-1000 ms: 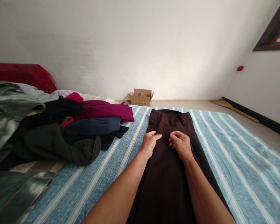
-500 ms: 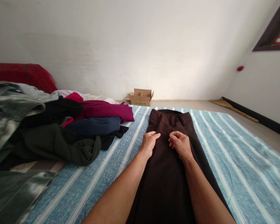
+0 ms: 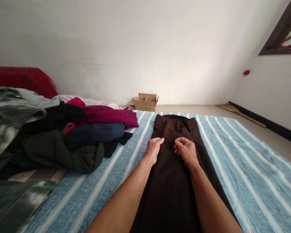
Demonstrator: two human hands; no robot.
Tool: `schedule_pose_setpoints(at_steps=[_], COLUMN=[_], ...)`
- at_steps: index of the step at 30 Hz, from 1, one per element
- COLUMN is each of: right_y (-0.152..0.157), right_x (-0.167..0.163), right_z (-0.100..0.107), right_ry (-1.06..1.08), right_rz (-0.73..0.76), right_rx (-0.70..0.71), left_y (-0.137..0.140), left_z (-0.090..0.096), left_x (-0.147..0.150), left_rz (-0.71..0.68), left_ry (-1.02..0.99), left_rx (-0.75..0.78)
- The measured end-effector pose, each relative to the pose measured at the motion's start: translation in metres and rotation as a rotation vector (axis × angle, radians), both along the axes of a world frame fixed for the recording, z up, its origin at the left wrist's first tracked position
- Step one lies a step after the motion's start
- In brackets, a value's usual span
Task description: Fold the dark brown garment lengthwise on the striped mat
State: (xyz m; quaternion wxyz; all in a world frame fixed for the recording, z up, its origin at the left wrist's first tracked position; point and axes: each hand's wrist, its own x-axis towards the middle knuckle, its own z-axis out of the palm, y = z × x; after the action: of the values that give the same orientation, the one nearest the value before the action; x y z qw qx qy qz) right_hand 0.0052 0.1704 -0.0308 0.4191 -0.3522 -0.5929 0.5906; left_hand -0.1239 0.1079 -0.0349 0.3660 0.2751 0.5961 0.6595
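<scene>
A pair of dark brown trousers (image 3: 171, 187) lies lengthwise on the bed, the gathered waistband at the far end and the legs running toward me. My left hand (image 3: 154, 149) is closed at the left edge of the trousers, below the waist, its thumb lying on top and pointing right. Over the middle of the upper part, my right hand (image 3: 186, 150) has its fingers curled in a pinch against the cloth. The fabric under both hands is partly hidden by the fingers. A second layer of the trousers shows along the right side.
A heap of clothes lies at left, with a magenta garment (image 3: 109, 117), a navy one (image 3: 99, 132) and a dark green one (image 3: 63, 150). Blue striped sheet (image 3: 247, 155) covers the bed. Beyond it, an open cardboard box (image 3: 145, 104) stands by the wall.
The view has shifted slightly, so everything sits a little further left. Both hands keep nearly the same pose and place on the trousers.
</scene>
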Motion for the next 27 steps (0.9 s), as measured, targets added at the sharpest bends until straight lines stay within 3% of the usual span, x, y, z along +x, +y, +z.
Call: schedule_pose_setpoints(at_steps=[7, 13, 17, 21, 25, 27], right_y=[0.0, 0.015, 0.032, 0.05, 0.058, 0.054], right_x=[0.002, 0.041, 0.103, 0.188, 0.277, 0.306], right_z=[0.015, 0.046, 0.066, 0.078, 0.072, 0.064], right_ry=[0.051, 0.044, 0.015, -0.025, -0.15, -0.326], right_rz=[-0.037, -0.095, -0.215, -0.436, -0.813, -0.864], right_rx=[-0.027, -0.02, -0.044, -0.09, -0.136, -0.037], left_y=[-0.007, -0.007, -0.017, -0.036, -0.054, -0.061], left_z=[0.007, 0.013, 0.019, 0.025, 0.031, 0.032], left_x=[-0.003, -0.004, -0.003, -0.001, 0.004, 0.009], left_rz=[-0.163, -0.12, -0.123, -0.116, -0.152, -0.169], left_ry=[-0.085, -0.076, -0.068, 0.014, 0.107, 0.161], left_rx=[-0.043, -0.113, -0.181, -0.293, -0.419, -0.466])
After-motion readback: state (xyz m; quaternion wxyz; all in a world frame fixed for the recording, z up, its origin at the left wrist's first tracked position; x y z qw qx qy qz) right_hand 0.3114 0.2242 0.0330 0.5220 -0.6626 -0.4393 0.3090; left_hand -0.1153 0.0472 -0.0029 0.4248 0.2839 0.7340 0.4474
